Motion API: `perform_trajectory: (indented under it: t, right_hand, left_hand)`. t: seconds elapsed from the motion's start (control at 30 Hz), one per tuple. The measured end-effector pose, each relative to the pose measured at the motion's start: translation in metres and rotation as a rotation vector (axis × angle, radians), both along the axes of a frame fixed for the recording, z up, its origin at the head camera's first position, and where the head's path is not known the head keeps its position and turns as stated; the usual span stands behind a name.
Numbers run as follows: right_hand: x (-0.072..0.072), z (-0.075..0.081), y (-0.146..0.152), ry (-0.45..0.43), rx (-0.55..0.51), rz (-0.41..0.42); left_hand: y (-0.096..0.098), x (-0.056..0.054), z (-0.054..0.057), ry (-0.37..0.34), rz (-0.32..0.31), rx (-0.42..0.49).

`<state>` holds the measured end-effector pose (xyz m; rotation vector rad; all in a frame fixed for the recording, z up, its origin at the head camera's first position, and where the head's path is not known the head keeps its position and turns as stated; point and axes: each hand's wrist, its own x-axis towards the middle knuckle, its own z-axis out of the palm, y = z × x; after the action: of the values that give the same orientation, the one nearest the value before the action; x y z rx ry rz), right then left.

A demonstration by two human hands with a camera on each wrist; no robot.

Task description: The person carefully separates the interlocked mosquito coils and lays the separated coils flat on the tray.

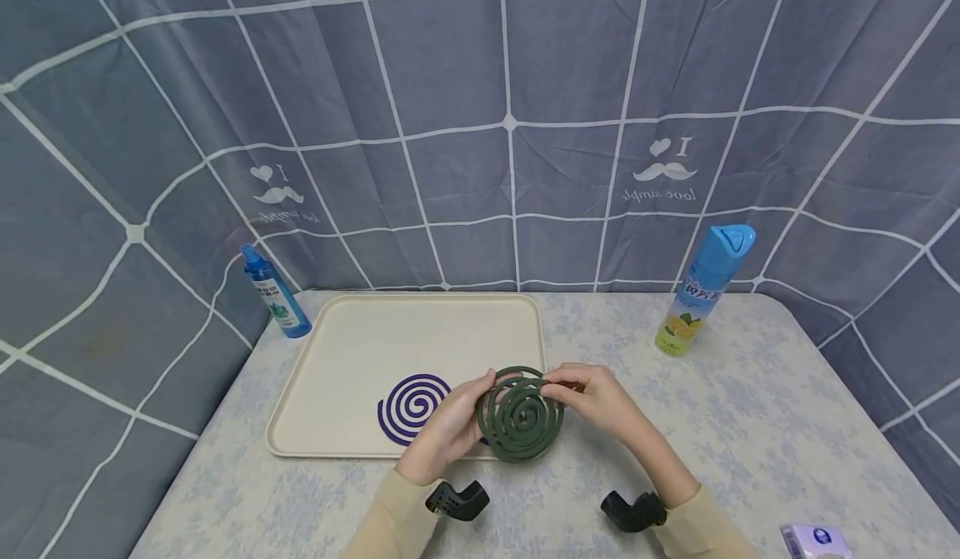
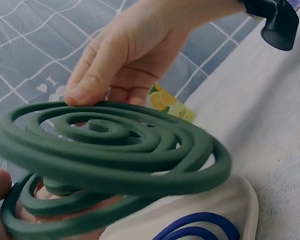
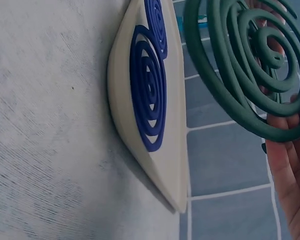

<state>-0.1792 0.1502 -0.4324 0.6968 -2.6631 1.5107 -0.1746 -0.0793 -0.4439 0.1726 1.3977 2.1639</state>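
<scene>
Above the front rim of the cream tray (image 1: pixel 330 351), where your left hand (image 1: pixel 442 430) and right hand (image 1: pixel 596 396) both pinch the green double coil (image 1: pixel 520 413) (brittle, I would judge), ease the spirals apart gently, clear of the purple coil (image 1: pixel 411 407).

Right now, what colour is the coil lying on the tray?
Purple coil, flat on the cream tray; the head view shows it best.
</scene>
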Motion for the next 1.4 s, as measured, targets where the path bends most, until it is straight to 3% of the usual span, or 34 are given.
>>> perform_trajectory:
  t: [0.1, 0.3, 0.53, 0.8, 0.93, 1.07, 1.27, 1.4]
  right_hand:
    - [0.0, 0.002, -0.001, 0.008, 0.009, 0.024]
    - [-0.001, 0.003, -0.001, -0.06, 0.033, -0.02]
    - [-0.004, 0.001, 0.004, -0.096, 0.073, -0.014]
    - [-0.005, -0.005, 0.004, -0.134, -0.021, -0.025]
    - [-0.005, -0.007, 0.004, -0.133, -0.051, -0.049]
    - [-0.005, -0.007, 0.005, -0.124, -0.053, -0.02]
    - [-0.005, -0.003, 0.005, -0.033, -0.045, 0.065]
    - [-0.004, -0.001, 0.004, -0.051, -0.063, 0.055]
  left_hand:
    - [0.0, -0.001, -0.001, 0.01, -0.02, -0.021]
    - [-0.001, -0.001, 0.002, 0.036, -0.037, -0.013]
    - [-0.002, 0.0, 0.007, -0.002, 0.035, 0.03]
    - [-0.002, 0.0, 0.006, -0.025, 0.09, 0.077]
    - [-0.002, 0.0, 0.005, -0.038, 0.085, 0.106]
    - [-0.005, -0.001, 0.003, -0.07, 0.059, 0.127]
    - [-0.006, -0.003, 0.002, -0.084, 0.044, 0.051]
    - [-0.007, -0.003, 0.001, -0.053, 0.059, 0.009]
